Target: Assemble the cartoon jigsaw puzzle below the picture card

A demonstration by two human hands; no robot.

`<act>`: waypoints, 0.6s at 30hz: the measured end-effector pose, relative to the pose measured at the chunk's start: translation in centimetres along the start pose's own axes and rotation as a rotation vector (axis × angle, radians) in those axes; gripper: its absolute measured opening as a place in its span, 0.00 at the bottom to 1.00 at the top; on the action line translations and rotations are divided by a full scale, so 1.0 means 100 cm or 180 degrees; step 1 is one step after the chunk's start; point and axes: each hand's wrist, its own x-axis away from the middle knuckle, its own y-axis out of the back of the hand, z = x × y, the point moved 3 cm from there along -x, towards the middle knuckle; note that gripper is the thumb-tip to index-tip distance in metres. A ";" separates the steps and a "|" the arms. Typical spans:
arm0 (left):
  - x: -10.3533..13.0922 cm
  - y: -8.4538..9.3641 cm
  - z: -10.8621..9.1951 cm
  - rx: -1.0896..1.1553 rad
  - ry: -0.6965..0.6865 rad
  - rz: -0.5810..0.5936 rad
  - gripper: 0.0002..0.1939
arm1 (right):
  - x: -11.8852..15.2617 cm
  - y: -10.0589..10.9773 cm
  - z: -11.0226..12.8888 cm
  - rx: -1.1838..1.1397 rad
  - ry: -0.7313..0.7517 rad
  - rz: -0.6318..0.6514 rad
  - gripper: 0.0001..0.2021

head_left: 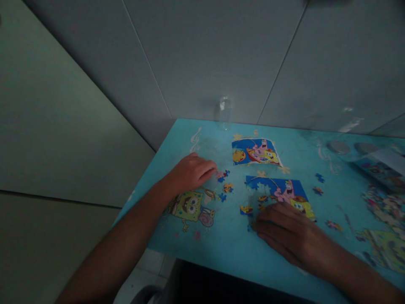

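A partly assembled jigsaw puzzle (pixel 294 185) with a blue cartoon picture lies on the table, its lower left unfilled. My right hand (pixel 287 230) covers its lower edge, fingers bent together over a small puzzle piece (pixel 249 227) at the fingertips. Just left of that is a yellow-and-blue puzzle piece (pixel 246 210). My left hand (pixel 196 171) rests with curled fingers beside a pink-and-blue puzzle piece (pixel 223 175); whatever is inside those fingers is hidden. Nearby lie an orange puzzle piece (pixel 228 188) and a blue puzzle piece (pixel 222 197). Behind sits the reference picture (pixel 255 151).
A clear glass (pixel 225 113) stands against the wall on the blue table (pixel 215 249). Loose pieces (pixel 319 177) are scattered to the right, with a larger pile (pixel 384 207) at the far right. Round lids (pixel 338 147) and a transparent container (pixel 381 169) are there too.
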 end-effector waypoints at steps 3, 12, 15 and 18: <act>-0.001 -0.003 0.003 -0.0161 0.0154 0.0176 0.12 | 0.000 -0.001 0.003 0.0013 -0.0034 0.0049 0.12; 0.001 -0.006 0.002 0.0030 0.0006 0.0447 0.14 | 0.000 0.001 0.012 -0.0046 -0.0036 0.0169 0.12; 0.003 -0.007 0.001 0.0171 -0.0078 0.0492 0.15 | 0.002 0.000 0.011 -0.0016 -0.0026 0.0181 0.12; 0.004 -0.003 0.000 0.0330 -0.0141 0.0477 0.14 | 0.003 -0.002 0.010 0.0016 -0.0003 0.0176 0.12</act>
